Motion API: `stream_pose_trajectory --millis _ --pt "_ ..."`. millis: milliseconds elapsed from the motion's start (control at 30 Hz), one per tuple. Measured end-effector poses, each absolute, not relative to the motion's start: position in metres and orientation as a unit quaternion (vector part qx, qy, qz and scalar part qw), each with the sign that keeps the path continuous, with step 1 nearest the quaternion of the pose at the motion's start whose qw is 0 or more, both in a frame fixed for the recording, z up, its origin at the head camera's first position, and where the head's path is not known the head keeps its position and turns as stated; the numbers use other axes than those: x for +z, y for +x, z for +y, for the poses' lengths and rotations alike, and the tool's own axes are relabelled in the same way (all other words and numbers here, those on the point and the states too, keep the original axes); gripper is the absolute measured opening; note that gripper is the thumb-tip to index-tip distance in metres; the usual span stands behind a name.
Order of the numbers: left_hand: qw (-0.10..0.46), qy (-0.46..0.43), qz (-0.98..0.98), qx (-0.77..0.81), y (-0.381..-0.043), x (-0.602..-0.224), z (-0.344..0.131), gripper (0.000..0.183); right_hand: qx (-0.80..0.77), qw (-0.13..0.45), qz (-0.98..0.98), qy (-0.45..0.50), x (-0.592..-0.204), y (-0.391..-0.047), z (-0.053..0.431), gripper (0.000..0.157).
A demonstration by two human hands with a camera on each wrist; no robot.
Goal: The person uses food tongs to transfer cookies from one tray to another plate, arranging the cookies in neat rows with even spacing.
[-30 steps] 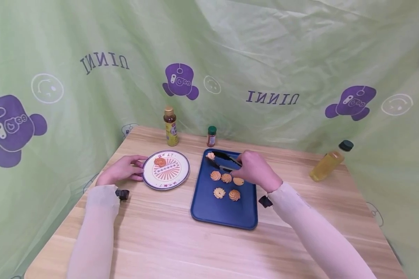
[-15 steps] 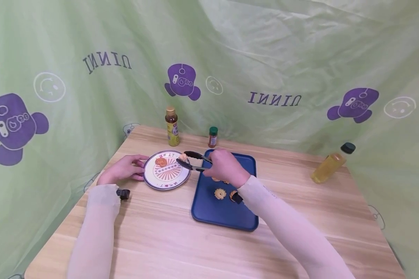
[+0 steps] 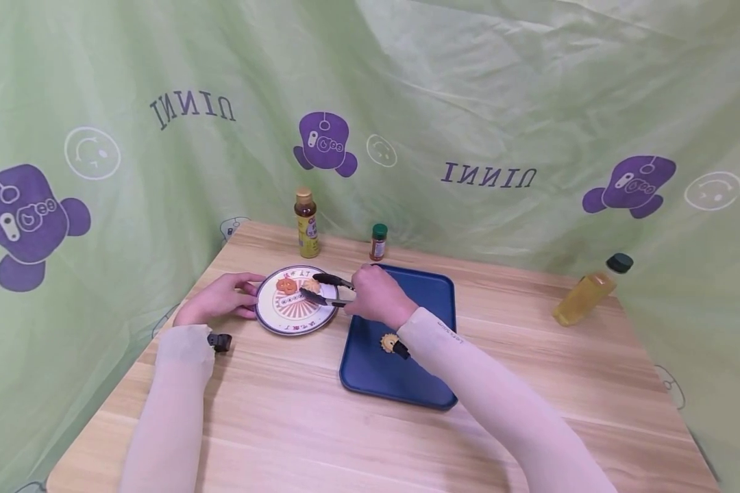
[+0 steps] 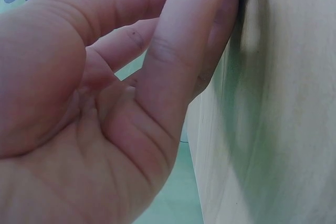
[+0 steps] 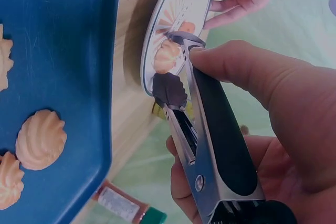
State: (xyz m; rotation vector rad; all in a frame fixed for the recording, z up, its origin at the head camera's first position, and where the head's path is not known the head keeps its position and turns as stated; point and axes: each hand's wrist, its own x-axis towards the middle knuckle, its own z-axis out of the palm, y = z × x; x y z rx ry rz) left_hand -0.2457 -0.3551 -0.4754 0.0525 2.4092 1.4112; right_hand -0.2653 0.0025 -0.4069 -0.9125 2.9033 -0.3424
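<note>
My right hand grips black-and-metal tongs above the near side of a round patterned plate. The tongs' tips stand apart on either side of a piped swirl cookie, which appears to lie on the plate. A darker orange cookie sits beside it. At the plate's left rim, my left hand touches the edge with spread fingers. The left wrist view shows that hand close up, its fingertips partly out of frame. Swirl cookies lie on a blue tray, partly hidden by my right arm.
Behind the plate stands a gold-capped bottle. A small green-capped jar is behind the tray. Toward the table's right edge, a dark-capped bottle of yellow liquid leans. A green printed cloth hangs behind the table.
My right hand has carried a cookie in the tongs leftward from the tray to the plate. The tongs' tips have spread apart there. The left hand has stayed at the rim.
</note>
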Motion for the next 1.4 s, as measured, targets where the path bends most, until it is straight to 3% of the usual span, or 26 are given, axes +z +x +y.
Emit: stream_pose_trajectory --millis 467,900,1233,1400 --pt "0.174 0.018 0.849 0.499 -0.246 -0.476 -0.355 0.066 -0.111 0.048 0.95 -0.287 -0.409 -0.264 0.002 0.043" --pt "0.178 0.012 0.849 0.497 -0.244 -0.476 -0.356 0.065 -0.162 0.07 0.948 -0.264 -0.396 -0.258 0.021 0.028" --pt "0.18 0.004 0.849 0.497 -0.242 -0.471 -0.355 0.066 -0.173 0.063 0.947 -0.263 -0.396 -0.247 0.056 0.028" --pt "0.182 0.004 0.849 0.496 -0.243 -0.472 -0.353 0.066 -0.176 0.058 0.948 -0.258 -0.394 -0.235 0.079 0.039"
